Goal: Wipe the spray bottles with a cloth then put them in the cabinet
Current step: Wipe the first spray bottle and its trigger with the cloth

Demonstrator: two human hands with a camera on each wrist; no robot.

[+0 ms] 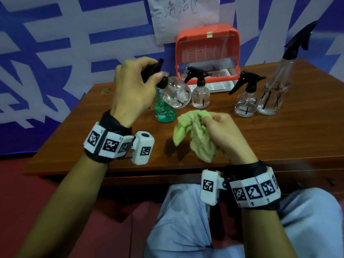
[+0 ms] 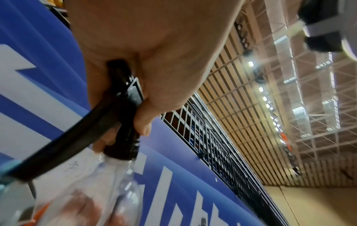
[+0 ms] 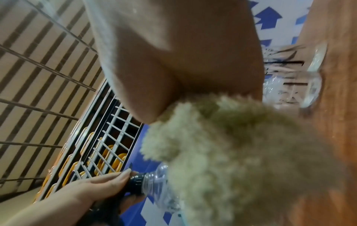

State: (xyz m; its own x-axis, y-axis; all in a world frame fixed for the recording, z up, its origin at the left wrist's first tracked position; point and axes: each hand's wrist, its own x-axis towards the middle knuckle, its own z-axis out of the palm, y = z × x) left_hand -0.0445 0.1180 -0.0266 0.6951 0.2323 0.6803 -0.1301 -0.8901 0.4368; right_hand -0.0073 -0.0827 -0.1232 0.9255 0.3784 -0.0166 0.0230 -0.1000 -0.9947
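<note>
blue-and-white backdrop behind wooden bench (image 1: 130,161). left hand (image 1: 130,90) grips clear spray bottle (image 1: 176,94) by its black trigger head, tilted in the air. right hand (image 1: 223,133) clutches green cloth (image 1: 193,135), just below the bottle, not touching. risks: head-only grip may let it swing or slip; teal bottle (image 1: 164,112) right under those fingers could get knocked. cabinet (image 1: 206,51) beyond, open.

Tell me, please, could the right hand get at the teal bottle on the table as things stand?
Probably not straight away: the right hand is gripping the green cloth, and the clear bottle held by the left hand hangs in front of the teal bottle.
</note>
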